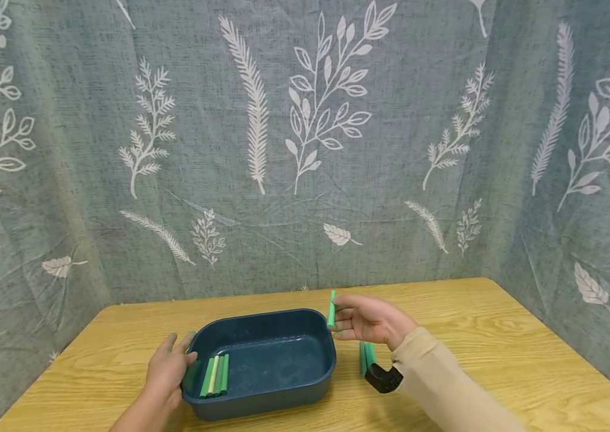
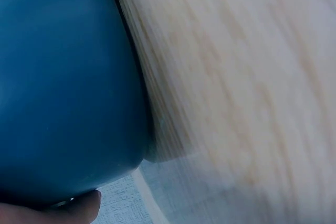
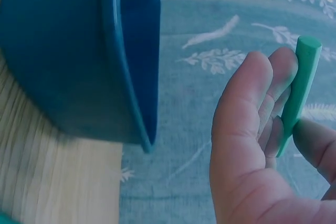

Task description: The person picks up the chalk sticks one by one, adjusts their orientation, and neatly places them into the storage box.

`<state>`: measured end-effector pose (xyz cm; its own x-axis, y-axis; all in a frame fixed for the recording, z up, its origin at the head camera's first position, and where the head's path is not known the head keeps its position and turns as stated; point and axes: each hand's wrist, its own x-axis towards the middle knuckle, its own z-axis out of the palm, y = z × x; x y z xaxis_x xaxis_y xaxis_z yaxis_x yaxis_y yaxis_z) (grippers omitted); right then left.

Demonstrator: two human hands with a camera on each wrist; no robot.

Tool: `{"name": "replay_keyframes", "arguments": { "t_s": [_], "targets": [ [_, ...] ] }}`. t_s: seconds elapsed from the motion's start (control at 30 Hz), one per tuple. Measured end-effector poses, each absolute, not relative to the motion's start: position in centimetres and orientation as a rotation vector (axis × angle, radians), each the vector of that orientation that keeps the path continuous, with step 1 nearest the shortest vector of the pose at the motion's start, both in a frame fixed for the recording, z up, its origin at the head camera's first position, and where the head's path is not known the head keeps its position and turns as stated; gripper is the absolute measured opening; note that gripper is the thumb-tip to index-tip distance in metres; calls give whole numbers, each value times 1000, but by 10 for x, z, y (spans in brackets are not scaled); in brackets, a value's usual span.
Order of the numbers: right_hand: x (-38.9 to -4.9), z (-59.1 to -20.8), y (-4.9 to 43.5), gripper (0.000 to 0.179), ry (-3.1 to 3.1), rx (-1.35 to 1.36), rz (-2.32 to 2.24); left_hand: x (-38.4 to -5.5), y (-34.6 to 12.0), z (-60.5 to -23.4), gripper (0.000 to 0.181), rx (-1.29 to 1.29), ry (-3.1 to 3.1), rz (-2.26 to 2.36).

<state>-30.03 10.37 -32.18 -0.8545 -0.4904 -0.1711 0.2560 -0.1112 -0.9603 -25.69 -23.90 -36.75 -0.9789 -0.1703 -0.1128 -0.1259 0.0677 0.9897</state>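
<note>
A green chalk stick [image 1: 331,310] stands nearly upright between the thumb and fingertips of my right hand [image 1: 367,321], which pinches it just beyond the right rim of a dark blue basin [image 1: 267,396]. The same chalk stick [image 3: 302,85] shows up close in the right wrist view. My left hand [image 1: 167,366] rests at the basin's left end, its fingers fairly straight along the rim. In the left wrist view, one fingertip [image 2: 86,206] touches the basin wall. Several chalk sticks [image 1: 215,377], green and one pale yellow-green, lie side by side inside the basin at its left end.
More green chalk sticks [image 1: 368,354] lie on the wooden table [image 1: 445,324] right of the basin, partly hidden by my right wrist and a black wrist device [image 1: 383,379]. A grey-green patterned curtain [image 1: 305,240] surrounds the table's back and sides.
</note>
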Motion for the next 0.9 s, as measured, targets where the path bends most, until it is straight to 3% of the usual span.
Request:
{"name": "replay_keyframes", "arguments": {
  "t_s": [0.47, 0.77, 0.9],
  "targets": [
    [-313, -319, 63, 15, 1704, -189, -1965, -255, -240, -368, 73, 289, -2288, -2066],
    [-322, -312, 38, 45, 1699, -120, -1893, -256, -239, -367, 72, 298, -2282, -2095],
    [-326, -308, 26, 45, 1722, -117, -1823, -257, -239, -366, 70, 317, -2289, -2087]
  ]
}}
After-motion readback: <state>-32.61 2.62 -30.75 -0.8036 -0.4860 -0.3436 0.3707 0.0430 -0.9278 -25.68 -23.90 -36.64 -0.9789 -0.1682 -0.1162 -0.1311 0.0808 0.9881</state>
